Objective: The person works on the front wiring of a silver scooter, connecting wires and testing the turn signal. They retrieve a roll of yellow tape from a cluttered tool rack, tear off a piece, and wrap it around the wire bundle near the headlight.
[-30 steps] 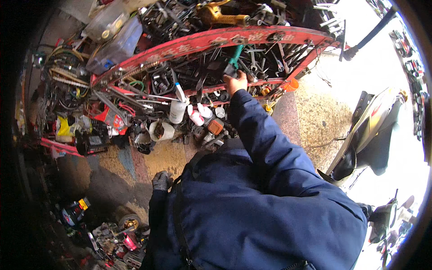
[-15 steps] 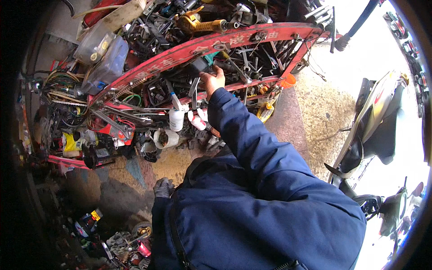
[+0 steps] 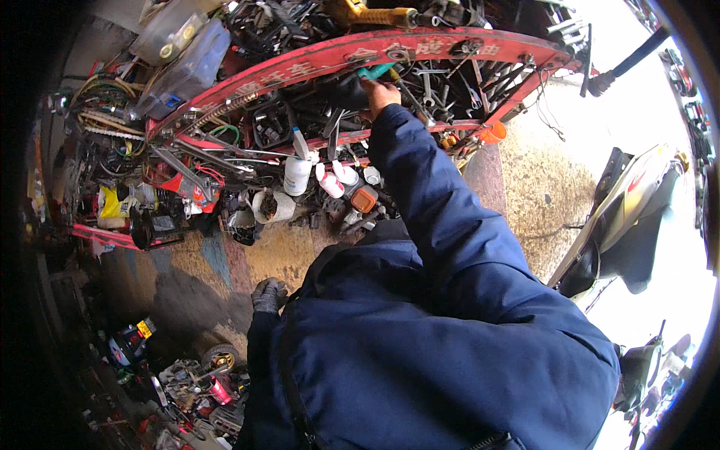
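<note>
My bare right hand [image 3: 383, 97] reaches to a red-framed shelf [image 3: 300, 73] full of tools. Its fingers close round a teal-and-black tool [image 3: 375, 72], which looks like a cordless power tool; a dark block shows left of the hand. The grip is partly hidden by the hand itself. Beside it lie several wrenches [image 3: 427, 88]. Low at my side hangs my left hand [image 3: 268, 295] in a grey glove, fingers curled; whatever may be inside them is hidden.
Below the shelf stand a white bottle [image 3: 297, 176], a red-and-white bottle [image 3: 330, 182], an orange-faced item [image 3: 364, 199] and a white tub [image 3: 273, 206]. A yellow-handled tool [image 3: 371, 15] lies on top. A motor scooter [image 3: 626, 210] stands at right, machine parts [image 3: 184, 382] at lower left.
My right hand has moved farther into the shelf, with the teal-and-black tool now deeper under the red bar. The view has shifted, and my left hand stays low at my side.
</note>
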